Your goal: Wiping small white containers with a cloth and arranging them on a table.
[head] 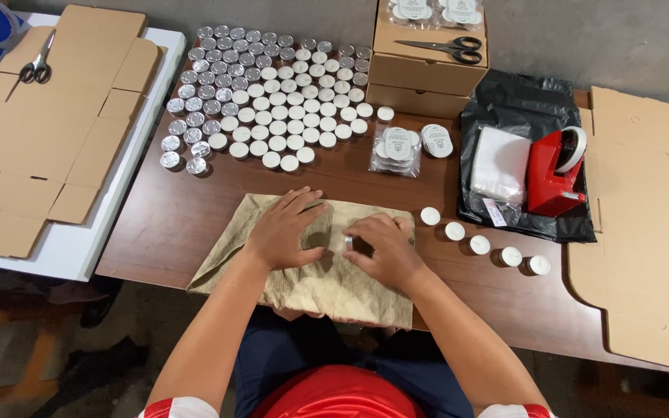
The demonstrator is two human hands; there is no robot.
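In the head view, at the lower middle of the frame, the left hand (282, 231) lies flat and unclenched on a brown cloth (303, 279) spread over the tabletop (164, 224). The right hand (385, 248) pinches a small tealight (349, 243) upon it. The tealight looks light, rigid and easily dented; best held by its metal rim. Five loose tealights (479, 244) line up at right; two scissors (451, 48) show.

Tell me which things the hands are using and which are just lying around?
In use:
left hand
right hand
crinkled tan paper sheet
small silver-cupped tealight

Lying about:
black-handled scissors
red tape dispenser
flat brown cardboard blanks
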